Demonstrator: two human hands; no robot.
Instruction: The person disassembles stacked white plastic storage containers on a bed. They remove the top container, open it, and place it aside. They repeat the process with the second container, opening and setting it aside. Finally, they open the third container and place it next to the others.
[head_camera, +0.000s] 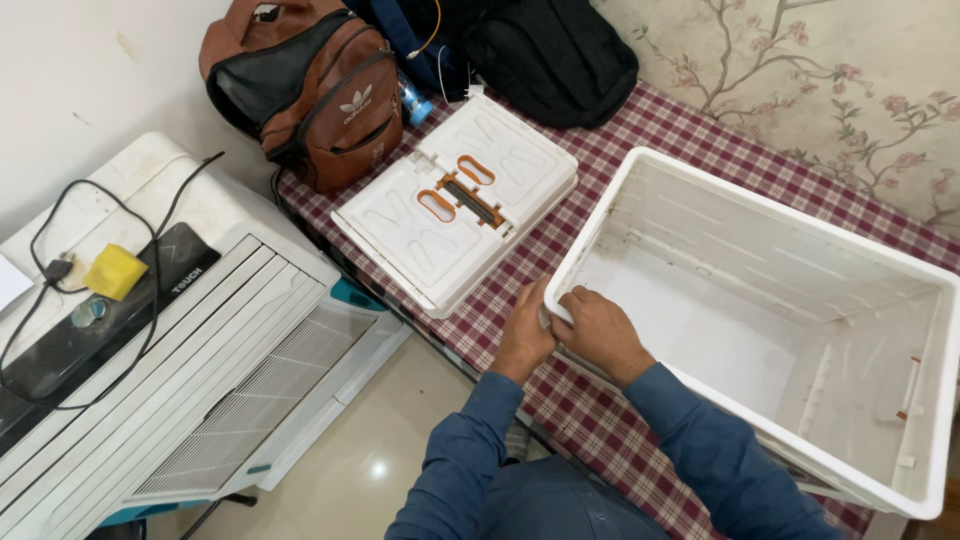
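Both hands, left hand (526, 335) and right hand (598, 330), curl fingers over the white bin's (700, 215) near corner; its long axis runs toward four o'clock.

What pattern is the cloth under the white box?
A maroon and white check on the cloth, seen from the head view, under the white box.

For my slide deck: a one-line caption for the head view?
Both hands, left hand and right hand, grip the corner of an empty white plastic crate on a checked tablecloth.
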